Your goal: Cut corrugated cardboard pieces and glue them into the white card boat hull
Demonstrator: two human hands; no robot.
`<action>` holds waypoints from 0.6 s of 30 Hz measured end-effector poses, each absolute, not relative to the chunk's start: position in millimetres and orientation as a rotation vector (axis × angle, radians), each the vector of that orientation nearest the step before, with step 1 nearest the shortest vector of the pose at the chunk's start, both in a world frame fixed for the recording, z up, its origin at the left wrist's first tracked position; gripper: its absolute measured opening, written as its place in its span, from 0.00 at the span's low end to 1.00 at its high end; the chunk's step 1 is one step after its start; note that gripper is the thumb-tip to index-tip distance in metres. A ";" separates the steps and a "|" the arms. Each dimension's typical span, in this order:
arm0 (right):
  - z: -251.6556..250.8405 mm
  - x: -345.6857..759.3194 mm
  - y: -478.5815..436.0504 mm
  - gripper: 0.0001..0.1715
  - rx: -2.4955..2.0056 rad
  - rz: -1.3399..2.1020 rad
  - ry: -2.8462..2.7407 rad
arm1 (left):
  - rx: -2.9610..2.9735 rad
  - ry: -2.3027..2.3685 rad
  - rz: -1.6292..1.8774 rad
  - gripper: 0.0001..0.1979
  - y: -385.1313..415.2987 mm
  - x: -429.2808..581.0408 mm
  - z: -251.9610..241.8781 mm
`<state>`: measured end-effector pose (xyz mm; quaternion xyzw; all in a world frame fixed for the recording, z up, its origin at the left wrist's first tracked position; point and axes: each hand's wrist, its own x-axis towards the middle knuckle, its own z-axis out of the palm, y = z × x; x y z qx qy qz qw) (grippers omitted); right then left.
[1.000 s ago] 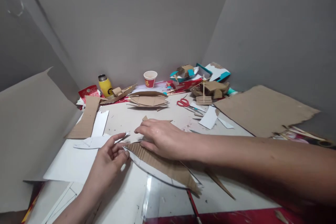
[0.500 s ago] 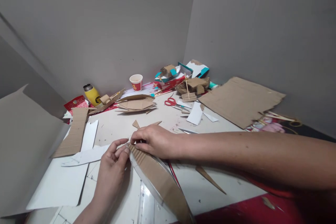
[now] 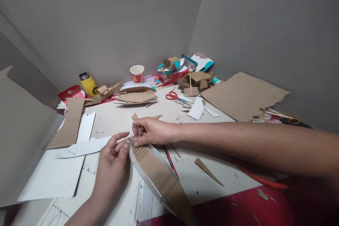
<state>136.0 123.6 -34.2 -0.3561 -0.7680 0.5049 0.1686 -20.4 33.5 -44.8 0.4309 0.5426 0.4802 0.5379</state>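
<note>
A long curved cardboard piece (image 3: 161,180), brown inside with white edges along both sides, points its narrow end away from me. At that tip my left hand (image 3: 113,155) pinches the left edge between thumb and fingers. My right hand (image 3: 148,132) grips the tip from the right, thumb on the brown ridged face and fingers curled above. Both hands nearly touch each other. Beneath the piece lie a clear ruler (image 3: 141,201) and a thin red stick (image 3: 171,162). The near end of the cardboard runs out of the picture at the bottom.
Red-handled scissors (image 3: 172,96), a paper cup (image 3: 137,74), a yellow bottle (image 3: 89,85) and a layered cardboard shape (image 3: 136,97) stand or lie farther back. A large cardboard sheet (image 3: 246,95) is at right. White card (image 3: 53,176) and a cardboard strip (image 3: 69,123) lie left.
The view has shifted slightly, so the table things sit a little higher. My right hand has moved its thumb onto the ridged face and raised its fingers; my left hand keeps its pinch.
</note>
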 end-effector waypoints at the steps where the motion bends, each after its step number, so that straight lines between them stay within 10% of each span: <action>1: -33.4 136.6 123.8 0.14 -1.007 1.457 -2.174 | 1.025 1.293 1.143 0.18 33.4 -20.1 -44.2; 18: -29.2 133.0 109.9 0.15 -1.054 1.506 -2.189 | 1.011 1.383 1.175 0.19 29.4 -12.2 -40.9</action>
